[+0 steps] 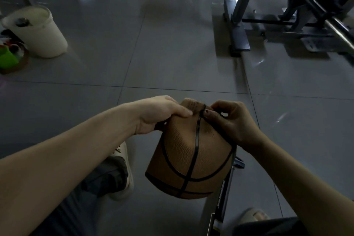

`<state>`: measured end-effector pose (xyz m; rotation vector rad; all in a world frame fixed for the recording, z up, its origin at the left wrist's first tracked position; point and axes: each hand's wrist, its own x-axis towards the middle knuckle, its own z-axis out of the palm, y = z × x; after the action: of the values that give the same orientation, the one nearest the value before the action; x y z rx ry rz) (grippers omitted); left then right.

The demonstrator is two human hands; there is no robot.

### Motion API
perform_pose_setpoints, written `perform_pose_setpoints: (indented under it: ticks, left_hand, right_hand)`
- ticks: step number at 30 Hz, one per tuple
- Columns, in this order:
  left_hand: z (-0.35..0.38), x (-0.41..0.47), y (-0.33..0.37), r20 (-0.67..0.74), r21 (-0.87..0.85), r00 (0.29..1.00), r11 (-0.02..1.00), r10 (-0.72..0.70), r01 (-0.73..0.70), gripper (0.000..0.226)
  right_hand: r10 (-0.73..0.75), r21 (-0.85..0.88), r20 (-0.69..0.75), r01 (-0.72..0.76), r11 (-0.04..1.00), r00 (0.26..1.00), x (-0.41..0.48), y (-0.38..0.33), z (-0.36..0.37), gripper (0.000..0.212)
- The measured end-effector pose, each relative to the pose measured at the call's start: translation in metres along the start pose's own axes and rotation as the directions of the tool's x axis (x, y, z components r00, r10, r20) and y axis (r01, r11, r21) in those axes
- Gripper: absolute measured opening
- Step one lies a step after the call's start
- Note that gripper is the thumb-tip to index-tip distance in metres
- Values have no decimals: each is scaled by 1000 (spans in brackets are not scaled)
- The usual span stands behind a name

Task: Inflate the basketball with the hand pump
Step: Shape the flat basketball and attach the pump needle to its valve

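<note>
Grey tiled floor. I log the limp basketball between both hands: left hand grips its top fold, right hand pinches what looks like the hose at ball's top. Pump lies lengthwise right of ball.

The ball is hiding most of the pump, whose base is running off the bottom edge. The right hand is covering the hose end, perhaps at the valve. The left hand fingers are disappearing behind the ball.
</note>
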<state>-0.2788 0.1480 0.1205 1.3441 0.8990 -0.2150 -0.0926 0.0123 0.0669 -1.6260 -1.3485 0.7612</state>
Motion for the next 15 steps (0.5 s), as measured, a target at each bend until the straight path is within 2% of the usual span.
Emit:
perform_pose_setpoints:
  ticks: [3, 5, 6, 8, 10, 13, 15]
  left_hand:
    - [12, 3, -4, -143, 89, 987, 994, 77, -65, 18]
    - [18, 5, -9, -236, 98, 963, 989, 131, -111, 23]
    - [20, 6, -10, -276, 106, 947, 984, 165, -141, 28]
    - [22, 6, -10, -352, 148, 904, 968, 244, -204, 39]
    - [25, 9, -9, -415, 254, 853, 940, 318, -227, 47]
    - [33, 11, -9, -416, 480, 785, 844, 460, -240, 49]
    - [36, 10, -7, -394, 555, 757, 791, 522, -257, 50]
  right_hand:
    - [16, -117, 14, -15, 993, 1000, -2, 2, 0, 10]
    - [44, -100, 16, -42, 994, 999, -2, 2, -3, 10]
    - [68, -55, 27, -66, 996, 997, -3, 2, -5, 15]
    - [98, -19, 62, -97, 995, 993, -4, -2, -7, 42]
    - [52, -161, 28, -47, 986, 998, -5, -8, -4, 58]
    - [-209, -492, -108, 130, 861, 972, -3, -10, 1, 31]
    - [-331, -611, -116, 195, 767, 937, -2, -7, 0, 17]
